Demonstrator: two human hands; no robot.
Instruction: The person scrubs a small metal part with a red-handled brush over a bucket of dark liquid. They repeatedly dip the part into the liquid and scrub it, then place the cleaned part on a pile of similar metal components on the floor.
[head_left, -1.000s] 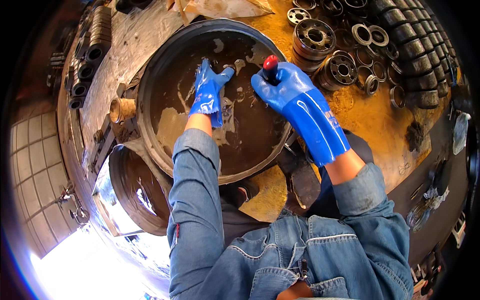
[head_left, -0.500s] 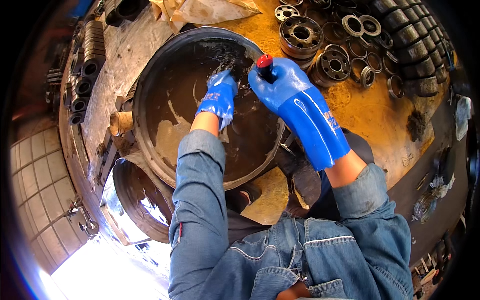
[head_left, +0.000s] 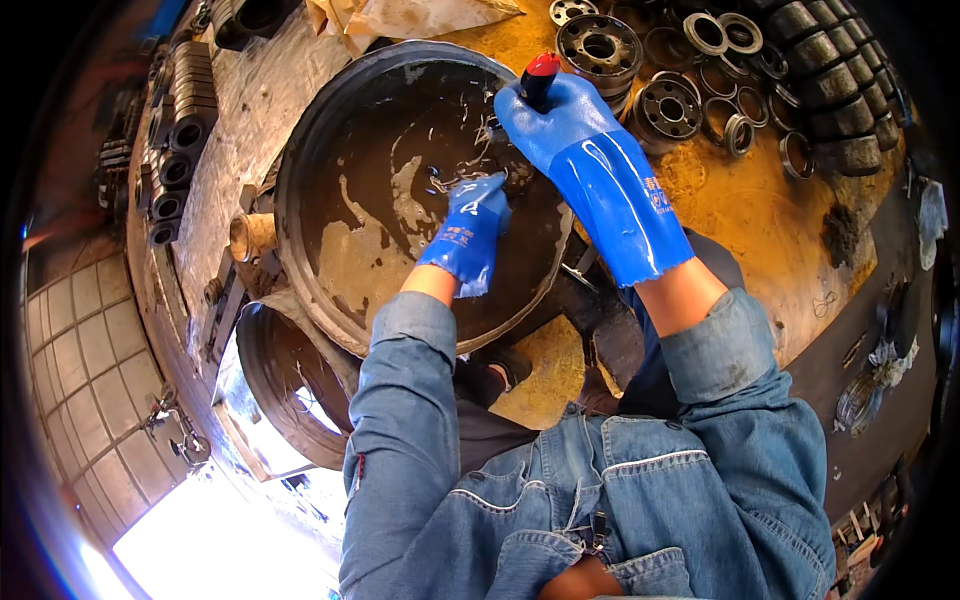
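My left hand (head_left: 470, 232), in a blue rubber glove, reaches over a large round basin (head_left: 300, 300) of murky brown liquid (head_left: 345, 265). Its fingers close near the surface around something dark and wet that I cannot make out. My right hand (head_left: 560, 125), gloved the same way, is over the basin's far right rim. It is wrapped round a tool with a red-and-black handle (head_left: 541, 72), whose rounded end sticks up past the thumb. The tool's working end is hidden below the glove. Ripples and glints show in the liquid between both hands.
Metal wheel-like parts (head_left: 598, 48) and loose rings (head_left: 740, 135) crowd the far right, beside rows of dark cylinders (head_left: 830, 100). Stacked ring parts (head_left: 190, 110) line the left edge. A second round tub (head_left: 290, 390) stands near left. Brown paper (head_left: 410, 20) lies behind the basin.
My left hand has moved right and nearer to me in the basin. My right hand has moved slightly farther away, still gripping the red-and-black handle.
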